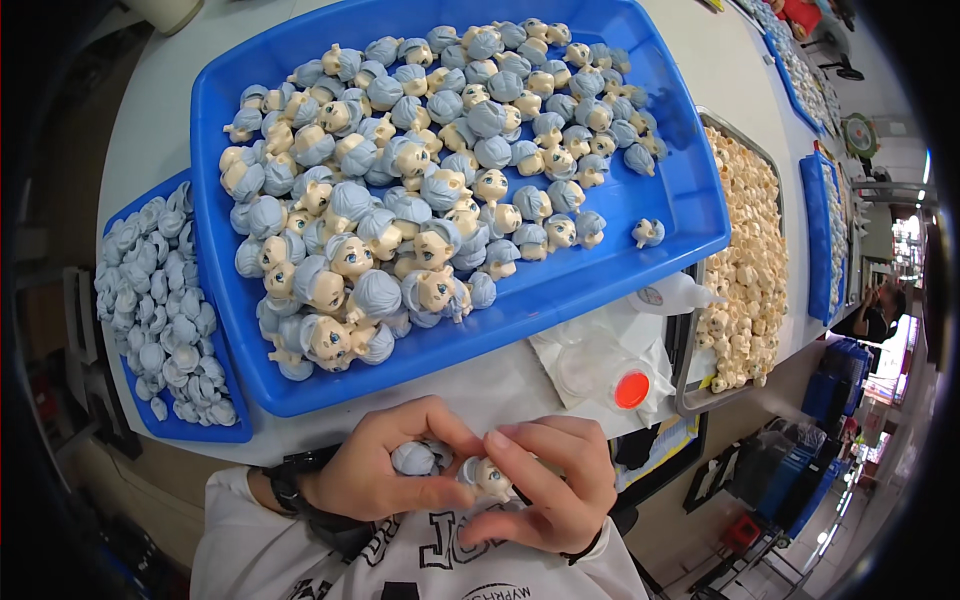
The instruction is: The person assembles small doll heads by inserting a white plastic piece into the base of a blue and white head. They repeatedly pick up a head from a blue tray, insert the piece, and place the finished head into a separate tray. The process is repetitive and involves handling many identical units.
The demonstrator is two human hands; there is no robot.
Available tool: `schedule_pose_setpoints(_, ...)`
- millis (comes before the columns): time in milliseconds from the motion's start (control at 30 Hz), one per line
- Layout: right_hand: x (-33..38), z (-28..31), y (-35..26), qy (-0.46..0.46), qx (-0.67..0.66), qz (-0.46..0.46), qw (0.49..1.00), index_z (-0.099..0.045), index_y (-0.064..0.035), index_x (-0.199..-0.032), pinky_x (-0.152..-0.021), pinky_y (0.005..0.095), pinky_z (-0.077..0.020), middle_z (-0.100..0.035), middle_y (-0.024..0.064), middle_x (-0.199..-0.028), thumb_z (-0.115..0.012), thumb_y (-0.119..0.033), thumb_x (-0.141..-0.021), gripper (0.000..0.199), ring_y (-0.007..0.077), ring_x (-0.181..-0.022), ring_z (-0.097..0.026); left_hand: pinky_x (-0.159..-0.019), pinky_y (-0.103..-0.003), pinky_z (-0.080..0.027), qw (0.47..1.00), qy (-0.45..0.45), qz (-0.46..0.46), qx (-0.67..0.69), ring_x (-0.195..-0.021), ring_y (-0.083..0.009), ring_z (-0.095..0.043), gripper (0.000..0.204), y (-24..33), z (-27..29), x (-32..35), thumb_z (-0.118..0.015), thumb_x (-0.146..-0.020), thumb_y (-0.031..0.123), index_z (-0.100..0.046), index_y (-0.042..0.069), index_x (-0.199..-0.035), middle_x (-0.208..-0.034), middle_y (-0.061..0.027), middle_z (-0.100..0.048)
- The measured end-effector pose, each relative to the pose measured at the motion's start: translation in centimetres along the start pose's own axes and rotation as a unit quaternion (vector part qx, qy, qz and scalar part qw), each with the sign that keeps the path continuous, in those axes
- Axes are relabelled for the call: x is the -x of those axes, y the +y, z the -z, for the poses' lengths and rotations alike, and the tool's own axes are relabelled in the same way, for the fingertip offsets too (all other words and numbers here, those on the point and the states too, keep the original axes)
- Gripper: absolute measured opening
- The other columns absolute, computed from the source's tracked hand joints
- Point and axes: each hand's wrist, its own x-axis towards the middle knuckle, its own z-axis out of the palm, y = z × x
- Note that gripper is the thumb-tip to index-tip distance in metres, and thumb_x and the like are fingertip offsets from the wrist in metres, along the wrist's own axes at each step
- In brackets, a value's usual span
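Note:
Close to my body, below the big tray, both hands meet around small doll parts. My left hand (pixel 385 465) curls its fingers and thumb around a grey-blue hair piece (pixel 418 458). A small doll head (pixel 490 479) with a painted face and grey-blue hair at its front sits between the hands. Bent fingers of my right hand (pixel 560 475) grip that head near its top, the thumb below it. The left fingertips reach its side; how far the two parts touch is hidden by the fingers.
A large blue tray (pixel 560 300) holds many haired doll heads. At left, a smaller blue tray (pixel 215 434) carries loose hair pieces. On the right are a metal tray (pixel 698 402) of cream-coloured parts, a white squeeze bottle (pixel 672 295), and a plastic bag (pixel 590 352) under a red disc (pixel 631 390).

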Motion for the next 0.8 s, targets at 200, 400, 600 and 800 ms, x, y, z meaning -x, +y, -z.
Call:
schedule_pose_setpoints(200, 0.6, -1.0, 0.3, 0.010, 0.017, 0.008, 1.000, -0.062, -0.0048, -0.087, -0.069, 0.0337, -0.0391, -0.058, 0.0030, -0.083, -0.069, -0.036, -0.065, 0.038, 0.0191, -0.071, -0.054, -0.071, -0.024, -0.042, 0.997, -0.056, 0.019, -0.059, -0.079, -0.0097, -0.052, 0.029, 0.9, 0.6, -0.3, -0.062, -0.082, 0.022, -0.053, 0.000, -0.099, -0.087, -0.0035, -0.056)
schedule_pose_setpoints(400, 1.4, -1.3, 0.0, 0.040, 0.046, 0.036, 0.997, -0.063, -0.0078, -0.084, -0.082, 0.0396, -0.0338, -0.060, 0.0038, -0.084, -0.066, -0.045, -0.068, 0.040, 0.0184, -0.072, -0.055, -0.067, -0.028, -0.045, 0.963, -0.142, 0.032, -0.226, -0.074, -0.0216, -0.059, 0.041, 1.1, 1.6, 0.2, -0.058, -0.082, 0.038, -0.056, -0.001, -0.096, -0.083, -0.0113, -0.060)
schedule_pose_setpoints(600, 1.5, -0.2, 0.1, 0.052, -0.028, 0.015, 0.998, -0.057, -0.0047, -0.099, -0.082, 0.0415, -0.0379, -0.060, 0.0069, -0.085, -0.060, -0.047, -0.075, 0.048, 0.0215, -0.075, -0.056, -0.058, -0.030, -0.047, 0.958, -0.094, -0.065, -0.262, -0.065, -0.0232, -0.061, 0.046, 0.4, 1.2, 0.5, -0.055, -0.083, 0.040, -0.057, -0.003, -0.101, -0.078, -0.0146, -0.063)
schedule_pose_setpoints(800, 4.5, 4.5, 1.5, 0.167, -0.060, -0.027, 0.984, -0.048, 0.0029, -0.115, -0.076, 0.0375, -0.0436, -0.055, 0.0165, -0.105, -0.061, -0.019, -0.077, 0.046, 0.0276, -0.085, -0.055, -0.038, -0.027, -0.037, 0.971, 0.086, -0.210, 0.080, -0.043, -0.0130, -0.045, 0.058, 2.4, -2.4, 0.6, -0.048, -0.088, 0.037, -0.021, -0.004, -0.119, -0.054, -0.0094, -0.052)
